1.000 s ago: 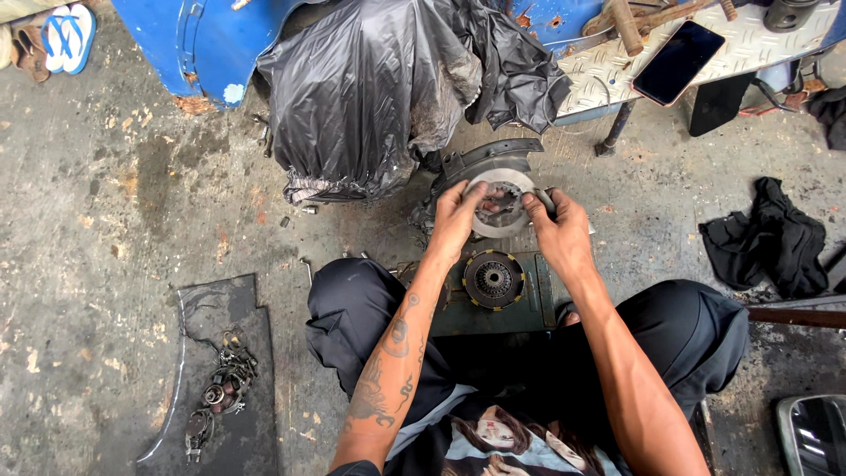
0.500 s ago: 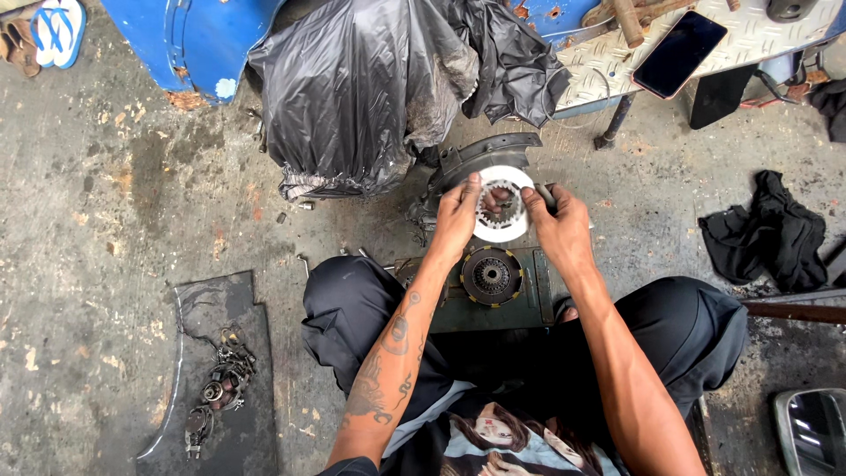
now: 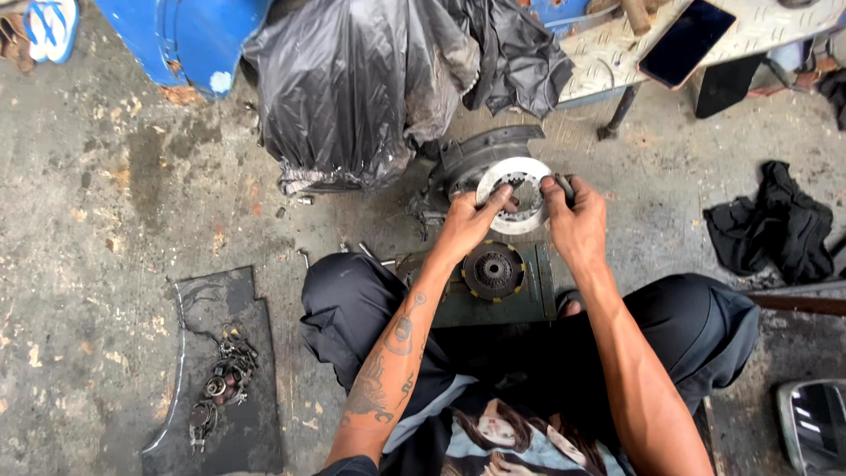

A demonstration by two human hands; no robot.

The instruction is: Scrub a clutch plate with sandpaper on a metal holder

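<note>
Stained concrete floor point(image 3: 115, 203), metal bench point(image 3: 617, 53) behind.

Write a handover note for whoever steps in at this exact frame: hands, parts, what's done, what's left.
Left hand and right hand both grip the pale metal ring plate, held against the grey engine housing. A round clutch hub lies on the green tray between the knees. Small loose parts sit on a dark mat to the left. Done: housing opened, hub out. Left: the plate is not yet clearly seated or freed; I cannot tell which.

A black plastic bag point(image 3: 352, 88), phone point(image 3: 686, 41) and dark rag point(image 3: 775, 229) lie around.
</note>
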